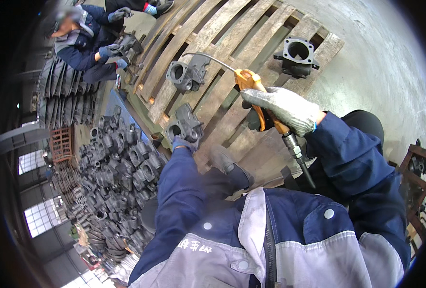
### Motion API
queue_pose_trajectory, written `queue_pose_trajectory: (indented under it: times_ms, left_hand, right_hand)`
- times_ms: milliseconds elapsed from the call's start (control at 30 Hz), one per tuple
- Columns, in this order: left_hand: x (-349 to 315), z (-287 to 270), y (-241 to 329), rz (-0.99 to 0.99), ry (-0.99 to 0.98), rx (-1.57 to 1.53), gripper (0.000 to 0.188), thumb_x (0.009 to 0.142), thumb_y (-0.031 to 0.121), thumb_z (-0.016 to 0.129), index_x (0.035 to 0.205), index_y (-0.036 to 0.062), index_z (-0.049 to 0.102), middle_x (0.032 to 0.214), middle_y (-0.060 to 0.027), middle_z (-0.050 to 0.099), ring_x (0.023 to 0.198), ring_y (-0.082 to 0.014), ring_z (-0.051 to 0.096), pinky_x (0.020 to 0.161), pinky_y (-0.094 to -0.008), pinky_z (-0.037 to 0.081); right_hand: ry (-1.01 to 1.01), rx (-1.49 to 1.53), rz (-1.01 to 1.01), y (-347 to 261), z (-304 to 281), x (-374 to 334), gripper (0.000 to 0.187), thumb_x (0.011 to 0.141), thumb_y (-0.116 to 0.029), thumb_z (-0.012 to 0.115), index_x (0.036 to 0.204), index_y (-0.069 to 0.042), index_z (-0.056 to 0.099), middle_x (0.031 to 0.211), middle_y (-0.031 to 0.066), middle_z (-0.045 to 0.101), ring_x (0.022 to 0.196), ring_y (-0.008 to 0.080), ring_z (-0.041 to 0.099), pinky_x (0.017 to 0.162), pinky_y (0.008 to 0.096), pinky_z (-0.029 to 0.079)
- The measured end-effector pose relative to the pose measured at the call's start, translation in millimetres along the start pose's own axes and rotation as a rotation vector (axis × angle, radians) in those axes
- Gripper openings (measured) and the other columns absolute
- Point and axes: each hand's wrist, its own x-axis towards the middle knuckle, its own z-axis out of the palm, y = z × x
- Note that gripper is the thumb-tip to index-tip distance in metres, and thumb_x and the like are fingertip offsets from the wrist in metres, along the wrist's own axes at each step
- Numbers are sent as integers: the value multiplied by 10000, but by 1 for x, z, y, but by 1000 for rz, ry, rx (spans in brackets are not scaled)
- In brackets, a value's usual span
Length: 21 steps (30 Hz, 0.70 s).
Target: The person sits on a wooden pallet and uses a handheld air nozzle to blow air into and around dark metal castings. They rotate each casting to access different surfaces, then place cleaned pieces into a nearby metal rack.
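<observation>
My right hand point(289, 108), in a whitish knit glove, is closed round the handle of an orange air blow gun point(249, 80). Its thin, bent nozzle points up and left over the pallet; a metal coupling and dark hose hang from its lower end. My left hand point(185, 143), in a bluish glove, grips the lower end of a dark grey metal casting point(186, 123) with a round bore, by the pallet's left edge. Another casting point(184, 76) lies on the slats beyond it, below the nozzle tip. A third casting point(297, 55) with a square flange sits at the far right.
The wooden pallet point(227, 38) has open gaps between its slats. To the left, a blue-sided bin point(121, 103) holds a heap of castings point(121, 168). A co-worker point(85, 43) in gloves sits at the upper left beside stacked dark parts point(64, 91). A brown metal rack point(421, 177) stands at right.
</observation>
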Motion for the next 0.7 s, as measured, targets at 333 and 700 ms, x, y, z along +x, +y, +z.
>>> queue_pose_trajectory:
  times_ms: [333, 700]
  left_hand:
    - [-11, -3, 106, 560, 67, 1227, 446, 903, 416, 512, 1252, 182, 659, 1226, -118, 680, 1112, -352, 637, 954, -484, 500]
    - [-96, 82, 46, 622, 443, 1879, 443, 756, 309, 675, 1106, 39, 706, 1003, -159, 733, 841, -264, 724, 757, -410, 559]
  right_hand:
    - [-21, 110, -56, -18, -8, -25, 601, 931, -622, 550, 890, -36, 676, 740, 66, 667, 641, 139, 611, 643, 283, 482]
    - [-43, 61, -8, 8, -11, -16, 600, 955, -630, 515, 969, -54, 680, 784, 12, 580, 622, 90, 492, 575, 240, 418]
